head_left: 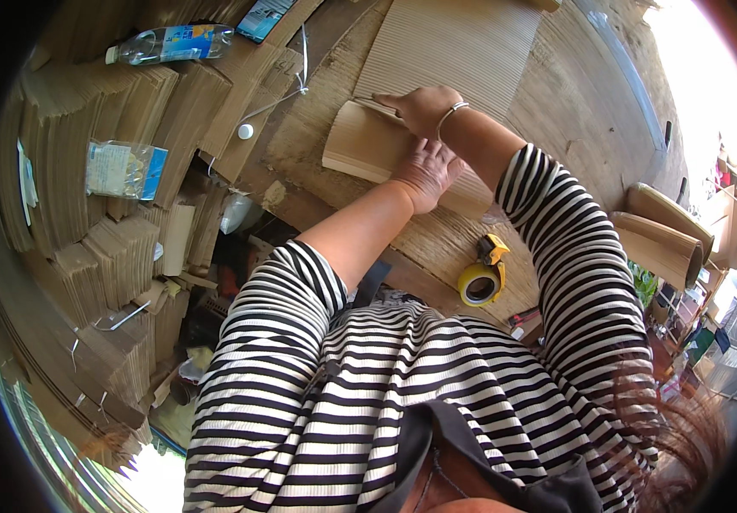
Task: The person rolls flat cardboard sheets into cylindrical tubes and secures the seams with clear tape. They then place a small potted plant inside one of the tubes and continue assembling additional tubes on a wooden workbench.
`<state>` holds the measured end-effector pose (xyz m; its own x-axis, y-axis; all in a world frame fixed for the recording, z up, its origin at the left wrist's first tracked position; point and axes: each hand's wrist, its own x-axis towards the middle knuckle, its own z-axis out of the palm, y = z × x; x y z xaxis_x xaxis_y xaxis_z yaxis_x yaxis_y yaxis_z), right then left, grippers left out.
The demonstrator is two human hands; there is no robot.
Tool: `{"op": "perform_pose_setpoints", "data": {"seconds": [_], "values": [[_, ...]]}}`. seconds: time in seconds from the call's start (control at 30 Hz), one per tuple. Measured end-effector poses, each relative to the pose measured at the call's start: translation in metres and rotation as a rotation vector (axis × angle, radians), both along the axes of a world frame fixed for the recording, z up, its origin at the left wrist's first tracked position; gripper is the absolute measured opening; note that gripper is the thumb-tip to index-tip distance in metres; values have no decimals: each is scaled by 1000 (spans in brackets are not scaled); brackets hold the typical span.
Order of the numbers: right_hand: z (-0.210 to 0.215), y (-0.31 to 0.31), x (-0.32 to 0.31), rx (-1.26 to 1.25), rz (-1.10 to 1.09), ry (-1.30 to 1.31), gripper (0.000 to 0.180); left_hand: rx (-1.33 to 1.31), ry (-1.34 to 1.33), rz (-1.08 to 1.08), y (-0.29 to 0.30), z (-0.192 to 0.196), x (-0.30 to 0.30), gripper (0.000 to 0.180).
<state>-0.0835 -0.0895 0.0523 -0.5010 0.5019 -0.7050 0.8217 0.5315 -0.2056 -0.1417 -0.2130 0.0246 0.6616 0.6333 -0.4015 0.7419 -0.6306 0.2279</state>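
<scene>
Both hands work one folded cardboard piece [367,147] lying on the wooden bench [317,137], just below a corrugated sheet [454,47]. Left hand [426,171] presses flat on the piece, fingers together, palm down. Right hand [424,107] sits above it at the piece's top edge, fingers extended and close together, pushing on the fold; nothing pinched. Wrists nearly touch. Judging by the layout: fold looks partly made, piece not yet flattened or stacked. Many finished-looking folded stacks [129,256] sit to the left, so work seems well underway. Tape dispenser [484,274] lies near the bench's front edge, untouched. Rolled cardboard [663,239] waits at right.
</scene>
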Motion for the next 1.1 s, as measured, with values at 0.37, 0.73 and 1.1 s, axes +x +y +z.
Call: {"op": "perform_pose_setpoints", "data": {"seconds": [0.37, 0.73, 1.1], "values": [[25, -46, 190, 33, 45, -232, 58, 92, -114, 81, -7, -11, -3, 110], [1, -98, 298, 133, -175, -202, 43, 181, -231, 89, -9, -21, -3, 108], [-81, 3, 168, -72, -1606, 58, 90, 91, -222, 91, -5, -13, -3, 109]]}}
